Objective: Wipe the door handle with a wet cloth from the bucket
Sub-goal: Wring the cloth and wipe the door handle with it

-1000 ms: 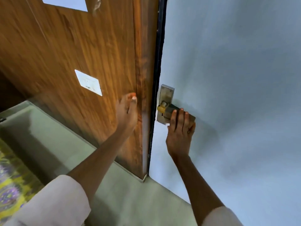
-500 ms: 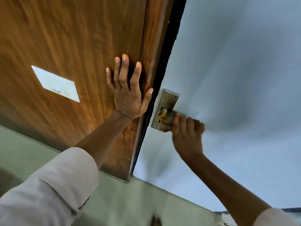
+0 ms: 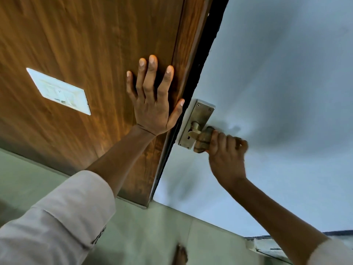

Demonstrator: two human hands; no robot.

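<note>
Head view: left hand (image 3: 152, 100) flat, fingers spread, on wood panel (image 3: 86, 54) left of the door edge. Right hand (image 3: 226, 150) clenched round handle (image 3: 198, 131); brownish cloth (image 3: 202, 140), blurred, seemingly pressed underneath its fingers.

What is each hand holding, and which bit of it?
The right hand grips the outer end of the door handle; no cloth can be seen. The left hand holds nothing, pressed flat on the wooden panel.

Pale green floor (image 3: 156, 236), bare foot (image 3: 180, 255) on it
</note>
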